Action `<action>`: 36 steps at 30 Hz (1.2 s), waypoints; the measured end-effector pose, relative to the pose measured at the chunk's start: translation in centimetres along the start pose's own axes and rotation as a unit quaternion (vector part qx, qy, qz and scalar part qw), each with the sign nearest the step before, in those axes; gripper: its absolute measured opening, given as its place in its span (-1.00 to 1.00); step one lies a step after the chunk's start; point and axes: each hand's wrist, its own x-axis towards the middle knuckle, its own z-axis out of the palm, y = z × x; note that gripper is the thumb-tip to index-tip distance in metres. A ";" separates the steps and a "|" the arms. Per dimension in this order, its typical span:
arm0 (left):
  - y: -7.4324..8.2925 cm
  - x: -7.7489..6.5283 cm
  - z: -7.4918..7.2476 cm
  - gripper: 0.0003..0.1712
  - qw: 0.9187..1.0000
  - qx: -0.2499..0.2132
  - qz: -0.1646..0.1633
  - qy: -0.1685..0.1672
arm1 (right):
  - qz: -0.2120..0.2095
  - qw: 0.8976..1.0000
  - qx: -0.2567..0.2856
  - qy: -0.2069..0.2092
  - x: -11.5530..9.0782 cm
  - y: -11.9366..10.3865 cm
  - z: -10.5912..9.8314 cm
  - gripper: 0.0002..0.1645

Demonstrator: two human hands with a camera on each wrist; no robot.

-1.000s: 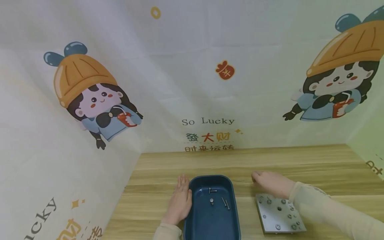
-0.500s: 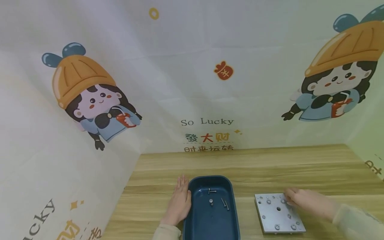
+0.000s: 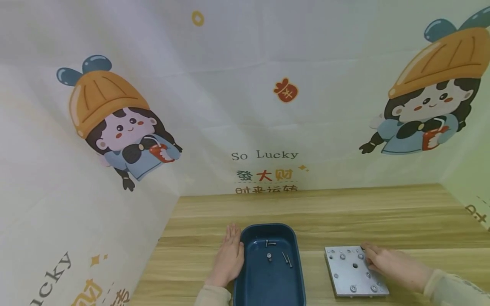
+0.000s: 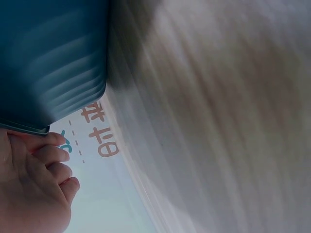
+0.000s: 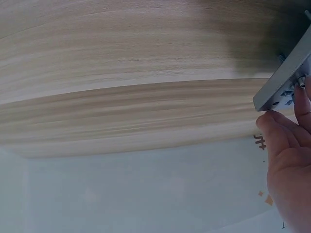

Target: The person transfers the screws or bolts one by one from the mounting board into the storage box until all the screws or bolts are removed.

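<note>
My left hand (image 3: 229, 257) rests along the left side of a dark blue tray (image 3: 300, 276), fingers extended, thumb at the rim. In the left wrist view its fingertips (image 4: 60, 154) lie right by the tray's rim. Several small screws (image 3: 269, 256) lie inside the tray. To the right is a silver metal plate (image 3: 344, 272) with holes and several screws standing in it. My right hand (image 3: 396, 261) is over the plate's right edge. In the right wrist view its fingers pinch a screw (image 5: 302, 81), while another finger touches the plate's corner. The fingers partly hide the screw.
The light wood tabletop (image 3: 214, 208) carries both tray and plate. Behind it hangs a pale printed cloth (image 3: 214, 127), which also runs down the left and right sides.
My right hand has come from beyond the plate's far edge back to the plate's right side, its fingers now at a screw there. The left hand and tray have stayed put.
</note>
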 end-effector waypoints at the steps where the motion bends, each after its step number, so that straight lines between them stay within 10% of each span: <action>1: 0.0 0.0 0.0 -0.44 1.000 0.000 0.001 0.001 | 0.002 1.000 -0.003 0.001 0.0 -0.1 0.1 -0.41; 8: 0.1 0.0 0.1 -0.45 1.000 -0.008 0.003 -0.003 | -0.031 0.996 -0.083 0.009 -0.2 -0.3 0.3 -0.68; 16: -0.1 0.1 0.4 -0.43 1.000 -0.007 -0.007 -0.006 | -0.067 0.979 -0.187 0.039 -0.6 -0.6 0.5 -0.46; 24: -0.1 0.2 0.3 -0.43 1.000 -0.008 -0.007 -0.006 | -0.078 0.980 -0.146 0.111 -0.4 -0.2 -0.4 -0.63; 36: 0.0 0.0 0.1 -0.44 1.000 -0.004 -0.002 -0.004 | -0.075 0.994 -0.060 0.050 4.7 -2.0 -4.6 -0.66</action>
